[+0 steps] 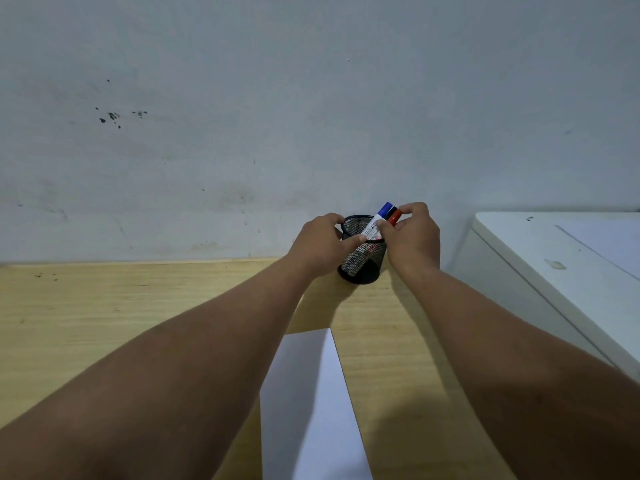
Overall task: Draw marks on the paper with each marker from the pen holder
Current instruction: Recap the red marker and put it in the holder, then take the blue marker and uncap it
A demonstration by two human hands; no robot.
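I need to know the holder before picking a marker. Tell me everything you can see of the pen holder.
The pen holder is a black wire-mesh cup, round, standing upright on the wooden desk near the wall. Three markers lean in it, capped blue, black and red. The left hand grips its rim; the right hand pinches the marker tops.
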